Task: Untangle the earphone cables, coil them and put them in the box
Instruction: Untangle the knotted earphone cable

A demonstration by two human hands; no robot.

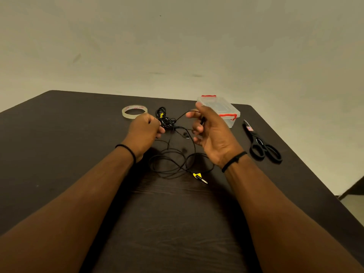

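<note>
While both hands work above the table: the earphone cables are still knotted and out of the box.
Left hand (144, 128): raised above the table (59, 154), fingers curled, gripping the tangle at its left edge; back of the hand faces the camera.
Right hand (209, 132): raised, palm turned inward; thumb and forefinger pinch a black strand near its top, other fingers loosely curled.
Tangle (165, 120): dense black knot of cable between the two hands, held up by the left hand; a small yellow tag shows in its upper part.
Strand: one thin black line arcs from the tangle to the right hand's pinch; whether it is taut, I cannot tell.
Earbud (186, 136): small black piece hanging just below and between the hands.
Loose cable (173, 162): several wide black loops lying flat on the table below the hands, trailing down from the tangle.
Plug (201, 179): metal jack at the near end of the loops, resting on the table, yellow tag just behind it.
Box (226, 110): clear plastic, lid on, red clips at the far and near ends; stands behind the right hand, partly hidden by it.
Tape (134, 112): clear roll lying flat, just beyond the left hand, left of the tangle.
Scissors (260, 143): black handles, blades closed and pointing away, lying right of the box, well apart from the cables.
Wrists: a dark band on each.
</note>
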